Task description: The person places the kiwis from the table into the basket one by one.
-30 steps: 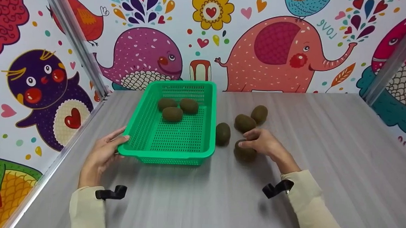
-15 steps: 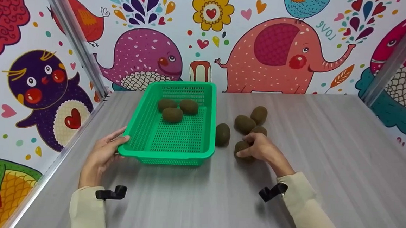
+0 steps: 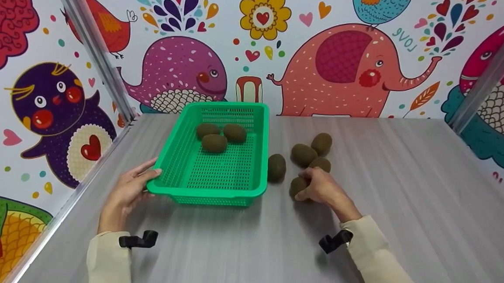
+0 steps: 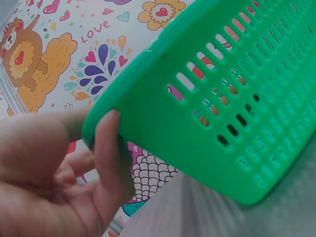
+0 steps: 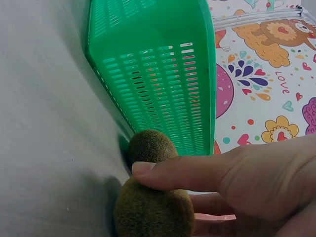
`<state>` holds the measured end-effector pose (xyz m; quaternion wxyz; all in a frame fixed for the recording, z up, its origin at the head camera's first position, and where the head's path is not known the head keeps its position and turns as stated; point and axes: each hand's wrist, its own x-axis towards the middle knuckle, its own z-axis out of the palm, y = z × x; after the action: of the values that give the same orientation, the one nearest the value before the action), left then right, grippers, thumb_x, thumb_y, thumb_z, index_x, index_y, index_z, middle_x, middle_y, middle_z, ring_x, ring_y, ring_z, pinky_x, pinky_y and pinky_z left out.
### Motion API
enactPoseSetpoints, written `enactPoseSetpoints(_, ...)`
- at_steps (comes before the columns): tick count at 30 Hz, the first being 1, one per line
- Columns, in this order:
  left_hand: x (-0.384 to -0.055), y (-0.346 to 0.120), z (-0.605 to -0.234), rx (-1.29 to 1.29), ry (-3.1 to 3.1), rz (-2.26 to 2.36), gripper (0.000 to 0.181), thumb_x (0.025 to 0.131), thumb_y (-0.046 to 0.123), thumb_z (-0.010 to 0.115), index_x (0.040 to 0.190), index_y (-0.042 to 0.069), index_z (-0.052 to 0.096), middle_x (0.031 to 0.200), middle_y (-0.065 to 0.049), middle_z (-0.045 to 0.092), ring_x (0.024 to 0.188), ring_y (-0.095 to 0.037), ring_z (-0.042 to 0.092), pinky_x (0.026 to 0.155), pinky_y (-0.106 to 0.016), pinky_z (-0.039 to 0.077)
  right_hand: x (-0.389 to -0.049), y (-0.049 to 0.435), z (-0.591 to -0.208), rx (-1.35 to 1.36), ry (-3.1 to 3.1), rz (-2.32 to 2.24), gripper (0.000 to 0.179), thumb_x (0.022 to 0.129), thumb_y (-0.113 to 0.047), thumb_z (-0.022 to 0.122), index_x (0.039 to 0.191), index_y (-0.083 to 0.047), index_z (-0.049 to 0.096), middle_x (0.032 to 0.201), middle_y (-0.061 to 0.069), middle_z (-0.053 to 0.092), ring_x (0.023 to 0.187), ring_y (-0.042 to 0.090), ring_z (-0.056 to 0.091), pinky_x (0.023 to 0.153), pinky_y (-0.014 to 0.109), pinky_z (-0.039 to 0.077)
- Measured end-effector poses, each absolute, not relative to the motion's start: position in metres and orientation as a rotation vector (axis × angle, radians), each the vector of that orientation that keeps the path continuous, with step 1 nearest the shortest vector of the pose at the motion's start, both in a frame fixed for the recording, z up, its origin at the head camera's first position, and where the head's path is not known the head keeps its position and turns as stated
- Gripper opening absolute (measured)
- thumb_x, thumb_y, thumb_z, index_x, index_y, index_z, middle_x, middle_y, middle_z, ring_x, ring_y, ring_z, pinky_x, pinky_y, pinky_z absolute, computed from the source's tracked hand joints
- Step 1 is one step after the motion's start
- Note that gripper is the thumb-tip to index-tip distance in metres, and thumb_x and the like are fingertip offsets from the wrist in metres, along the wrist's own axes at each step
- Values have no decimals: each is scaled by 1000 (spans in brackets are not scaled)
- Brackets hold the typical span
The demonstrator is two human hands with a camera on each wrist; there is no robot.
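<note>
In the head view, my left hand [image 3: 127,188] holds the near left corner of a green plastic basket [image 3: 207,193]. The left wrist view shows the thumb on one side of the basket's rim [image 4: 143,64], fingers beneath. Three brown kiwis, one of them the front kiwi [image 3: 214,143], lie inside towards the far end. To the basket's right, my right hand [image 3: 325,190] grips a fuzzy kiwi [image 3: 298,187] on the table, thumb at its near side. That gripped kiwi [image 5: 153,210] is partly covered by the hand.
Beside the basket's right wall lies a kiwi [image 3: 277,168]. Beyond the right hand are a partly hidden kiwi [image 3: 320,164], another kiwi [image 3: 303,155] and a farther kiwi [image 3: 322,143]. Patterned panels [image 3: 257,50] bound the grey table [image 3: 227,254] at the back and sides.
My right hand has shifted slightly nearer and its thumb has moved down around the kiwi. A kiwi behind that hand has come into view. The left hand and basket stay put.
</note>
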<state>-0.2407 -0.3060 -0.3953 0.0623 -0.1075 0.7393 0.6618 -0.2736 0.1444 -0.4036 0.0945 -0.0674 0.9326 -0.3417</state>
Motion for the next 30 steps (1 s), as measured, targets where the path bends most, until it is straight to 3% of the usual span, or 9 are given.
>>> enactPoseSetpoints(7,-240,-306,-395,-319,2222,2008,63,101,28,61,157,19,34,86,12,70,64,-2,63,60,-20,56,-277,146,-400,-149,2693,-1118,56,85,-13,78,136,-5,59,134,20,60,111,30,57,94,42,53)
enactPoseSetpoints(14,-241,-306,-396,-338,2231,2003,62,101,28,61,157,19,35,85,12,69,63,-2,62,60,-20,55,-278,151,-397,-144,2614,-1272,56,88,-18,75,139,-5,54,140,23,55,115,32,57,97,44,52)
enactPoseSetpoints(19,-240,-306,-396,-346,2249,1987,63,100,29,62,157,20,36,86,12,68,64,-3,62,61,-20,55,-280,156,-397,-146,2538,-1384,56,89,-23,73,139,-6,53,137,22,54,113,30,58,95,40,51)
enactPoseSetpoints(26,-243,-305,-398,-373,2261,1992,62,101,28,61,157,20,35,87,11,69,65,-3,62,60,-22,55,-281,157,-395,-97,2350,-1531,61,91,-29,71,143,-8,48,134,18,51,111,29,57,99,47,51)
enactPoseSetpoints(30,-237,-307,-393,-226,2178,2050,64,96,32,69,154,23,42,92,7,72,68,-5,64,62,-24,57,-267,153,-379,-158,2298,-1621,58,93,-30,68,140,-2,47,124,18,55,103,30,57,89,41,54)
